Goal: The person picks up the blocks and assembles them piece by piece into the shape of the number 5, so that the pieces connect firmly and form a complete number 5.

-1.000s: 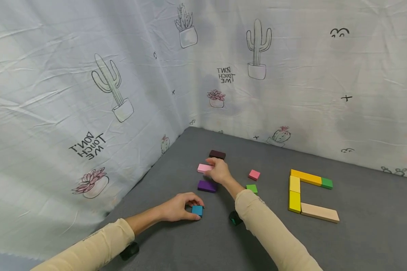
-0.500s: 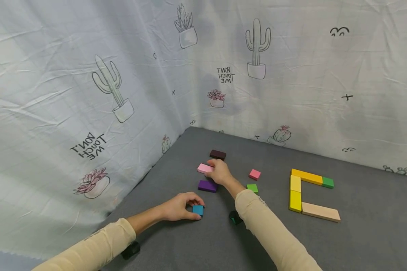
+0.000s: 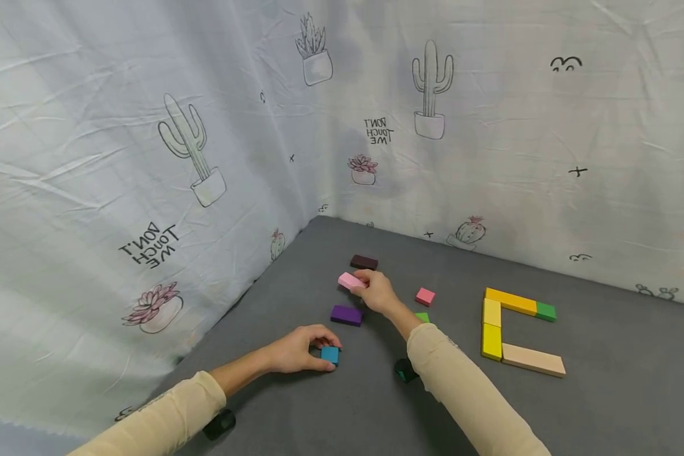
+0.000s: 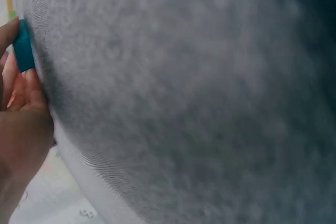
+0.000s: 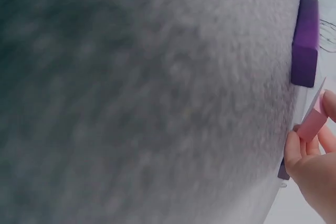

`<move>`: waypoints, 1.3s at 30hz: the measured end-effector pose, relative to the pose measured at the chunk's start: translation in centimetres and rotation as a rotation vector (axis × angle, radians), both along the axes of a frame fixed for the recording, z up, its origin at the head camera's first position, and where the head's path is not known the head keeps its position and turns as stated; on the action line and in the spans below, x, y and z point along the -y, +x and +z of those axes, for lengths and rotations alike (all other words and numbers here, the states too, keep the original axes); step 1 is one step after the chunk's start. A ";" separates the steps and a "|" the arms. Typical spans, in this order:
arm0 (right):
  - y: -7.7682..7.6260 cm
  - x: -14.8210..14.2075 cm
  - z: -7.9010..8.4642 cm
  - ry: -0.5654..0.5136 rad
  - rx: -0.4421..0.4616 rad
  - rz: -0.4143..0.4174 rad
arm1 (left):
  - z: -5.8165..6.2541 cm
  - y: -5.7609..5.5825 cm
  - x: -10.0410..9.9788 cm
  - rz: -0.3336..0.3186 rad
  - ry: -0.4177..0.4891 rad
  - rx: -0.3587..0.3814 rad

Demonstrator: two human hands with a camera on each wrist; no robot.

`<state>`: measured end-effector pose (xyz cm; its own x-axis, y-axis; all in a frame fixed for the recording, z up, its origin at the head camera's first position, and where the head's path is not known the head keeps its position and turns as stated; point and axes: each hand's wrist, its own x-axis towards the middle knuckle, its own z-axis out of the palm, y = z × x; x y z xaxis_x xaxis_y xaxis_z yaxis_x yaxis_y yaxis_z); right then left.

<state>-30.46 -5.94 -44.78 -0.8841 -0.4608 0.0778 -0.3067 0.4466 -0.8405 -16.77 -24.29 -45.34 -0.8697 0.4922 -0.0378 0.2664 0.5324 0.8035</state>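
Note:
My left hand (image 3: 299, 349) pinches a small blue block (image 3: 330, 355) between thumb and fingers, low at the grey surface; the left wrist view shows the same blue block (image 4: 23, 46) at its left edge. Farther off, my right hand (image 3: 377, 292) grips one end of a light pink block (image 3: 350, 281), which sits tilted in the fingers. In the right wrist view the pink block (image 5: 313, 120) appears raised off the surface. A purple block (image 3: 346, 315) lies just nearer than the right hand, and a dark brown block (image 3: 364, 261) just beyond it.
A coral-pink block (image 3: 425, 296) and a partly covered light green block (image 3: 422, 316) lie right of the right hand. Farther right, an orange block (image 3: 510, 301), green block (image 3: 546, 311), yellow blocks (image 3: 492, 342) and a beige plank (image 3: 533, 360) form an open-sided outline. Patterned cloth hangs behind.
My right hand has picked the pink block up off the surface, tilting it and shifting it slightly right. My left hand stays put with the blue block.

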 end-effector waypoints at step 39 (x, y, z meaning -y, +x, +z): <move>0.2 -17.1 4.7 -0.672 0.653 0.105 | -1.0 0.9 0.2 -0.044 -0.076 -0.309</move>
